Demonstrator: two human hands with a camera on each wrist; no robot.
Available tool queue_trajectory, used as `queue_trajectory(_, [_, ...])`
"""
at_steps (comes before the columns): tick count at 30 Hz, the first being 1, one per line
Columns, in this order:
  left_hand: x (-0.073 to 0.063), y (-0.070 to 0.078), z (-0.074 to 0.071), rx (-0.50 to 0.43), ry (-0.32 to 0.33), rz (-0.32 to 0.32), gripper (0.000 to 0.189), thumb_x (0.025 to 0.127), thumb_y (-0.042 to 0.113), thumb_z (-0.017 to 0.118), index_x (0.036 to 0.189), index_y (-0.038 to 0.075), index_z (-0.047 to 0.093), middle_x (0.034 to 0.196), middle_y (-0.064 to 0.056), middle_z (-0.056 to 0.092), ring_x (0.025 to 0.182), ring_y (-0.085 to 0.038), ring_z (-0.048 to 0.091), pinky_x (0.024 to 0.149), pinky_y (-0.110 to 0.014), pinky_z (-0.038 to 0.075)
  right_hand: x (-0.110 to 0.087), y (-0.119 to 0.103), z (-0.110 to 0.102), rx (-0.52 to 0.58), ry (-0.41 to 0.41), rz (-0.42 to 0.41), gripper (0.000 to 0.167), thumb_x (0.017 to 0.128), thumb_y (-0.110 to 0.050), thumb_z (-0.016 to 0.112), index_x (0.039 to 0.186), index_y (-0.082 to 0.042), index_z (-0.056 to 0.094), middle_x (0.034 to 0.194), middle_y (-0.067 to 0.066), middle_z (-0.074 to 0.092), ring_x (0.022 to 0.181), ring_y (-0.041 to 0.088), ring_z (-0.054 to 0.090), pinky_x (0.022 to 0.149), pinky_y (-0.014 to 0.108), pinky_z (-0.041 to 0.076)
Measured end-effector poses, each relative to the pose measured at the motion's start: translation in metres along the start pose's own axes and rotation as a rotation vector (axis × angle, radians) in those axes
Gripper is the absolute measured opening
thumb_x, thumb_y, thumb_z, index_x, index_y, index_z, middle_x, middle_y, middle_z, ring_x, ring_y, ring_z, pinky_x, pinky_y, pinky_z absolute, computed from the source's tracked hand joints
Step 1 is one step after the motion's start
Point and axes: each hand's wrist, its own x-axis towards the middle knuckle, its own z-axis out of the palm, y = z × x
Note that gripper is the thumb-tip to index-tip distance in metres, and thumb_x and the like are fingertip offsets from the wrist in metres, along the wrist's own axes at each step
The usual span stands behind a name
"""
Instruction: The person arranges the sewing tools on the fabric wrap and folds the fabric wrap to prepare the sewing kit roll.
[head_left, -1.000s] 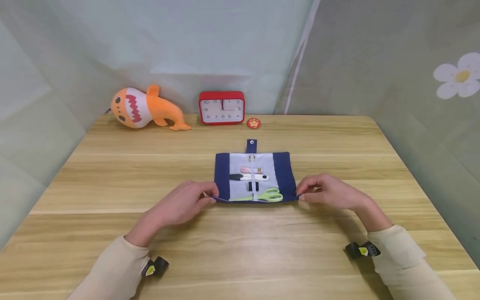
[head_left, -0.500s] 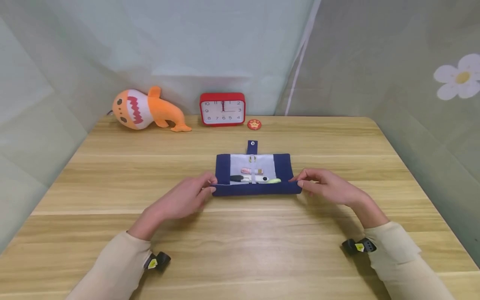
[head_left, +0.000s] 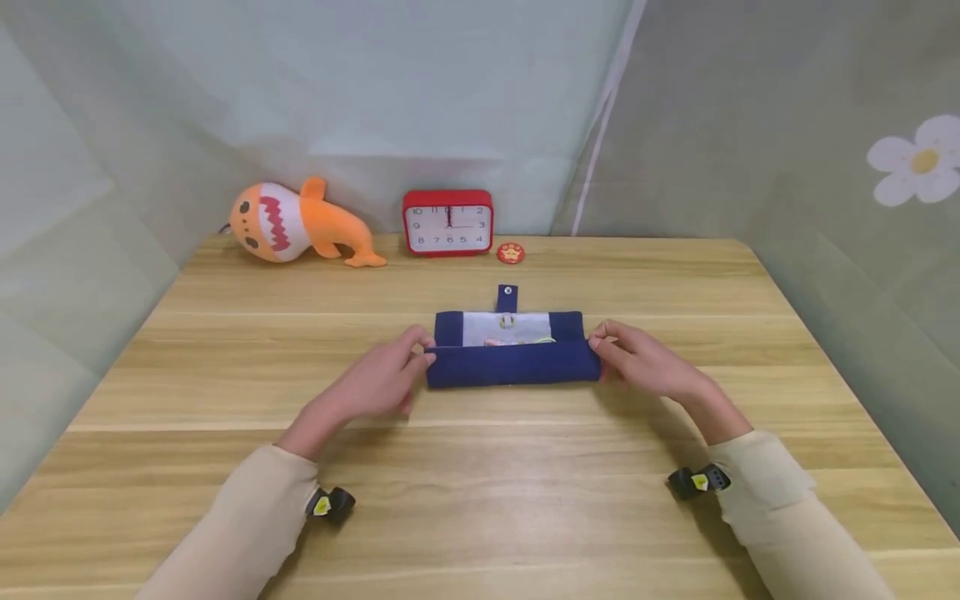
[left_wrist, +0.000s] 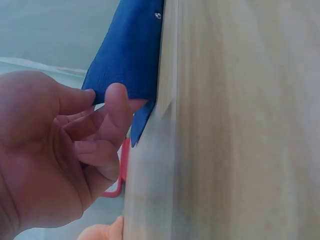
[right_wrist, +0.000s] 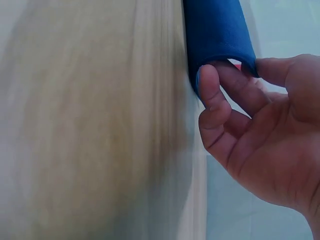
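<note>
A navy fabric sewing kit pouch (head_left: 513, 365) lies on the table with its near part folded up and over. My left hand (head_left: 384, 375) pinches the left corner of the lifted edge between thumb and fingers. At the opposite corner, my right hand (head_left: 647, 360) pinches the same edge; in the right wrist view the cloth (right_wrist: 220, 30) curves into a loose roll around its fingertips. Past the fold, the pale lining (head_left: 480, 327) shows a gold-coloured ring (head_left: 507, 321) and bits of a pink item and green scissors handles. The other tools are hidden. A snap tab (head_left: 507, 298) sticks out at the far side.
At the back of the wooden table (head_left: 480, 492) stand an orange shark plush (head_left: 330, 225) and a red clock (head_left: 448, 223). A round red badge (head_left: 511, 253) lies beside the clock. Cloth curtains hang behind and at the sides.
Both hands have raised the pouch's near edge and carried it away from me, folding it over. The scissors, black spool and utility knife have gone out of sight beneath the flap.
</note>
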Motion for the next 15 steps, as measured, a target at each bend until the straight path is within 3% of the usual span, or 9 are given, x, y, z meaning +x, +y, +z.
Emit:
queue_trajectory(9, [0.013,0.0,-0.001,-0.032,0.013,-0.078,0.015,0.113,0.016,0.046,0.124,0.007,0.052,0.08,-0.01,0.067,0.049,-0.02,0.061,0.049,-0.029,0.041,0.009,0.003,0.001,0.041,0.012,0.06,0.02,0.111,-0.016,0.053,0.113,0.004,0.057,0.07,0.01,0.067,0.065,0.017,0.065,0.058,0.025,0.044])
queue_trajectory(15, [0.018,-0.003,0.001,-0.043,0.025,-0.095,0.016,0.112,0.015,0.048,0.125,0.006,0.053,0.078,-0.008,0.068,0.049,-0.019,0.061,0.048,-0.028,0.041,0.015,0.006,0.002,0.049,0.021,0.063,0.019,0.109,-0.015,0.056,0.11,0.003,0.059,0.062,0.007,0.064,0.058,0.015,0.065,0.054,0.025,0.044])
